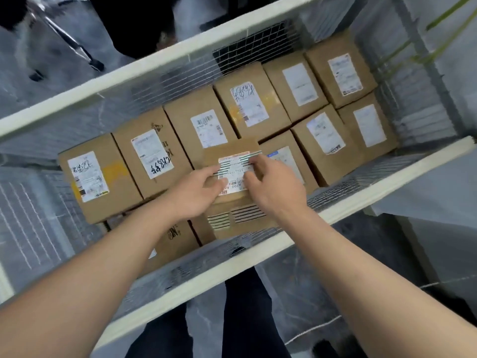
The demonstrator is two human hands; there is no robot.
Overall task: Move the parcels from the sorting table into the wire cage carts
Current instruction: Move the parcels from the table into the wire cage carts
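Note:
I look down into a wire cage cart [335,210] with a white frame. Several brown cardboard parcels with white labels fill its floor, among them one at the far left [98,177] and one at the back right [340,71]. Both my hands reach into the cart and hold a small brown parcel [232,153] with a red-edged label above the others. My left hand [196,192] grips its left side, thumb on the label. My right hand [273,182] grips its right side, fingers over the label. Beneath it lies another box [242,220].
The cart's far rail [154,65] and near rail [206,277] run diagonally across the view, with mesh walls between. My dark trouser legs [245,319] stand on the grey floor below. Another person's dark legs [134,21] stand beyond the cart.

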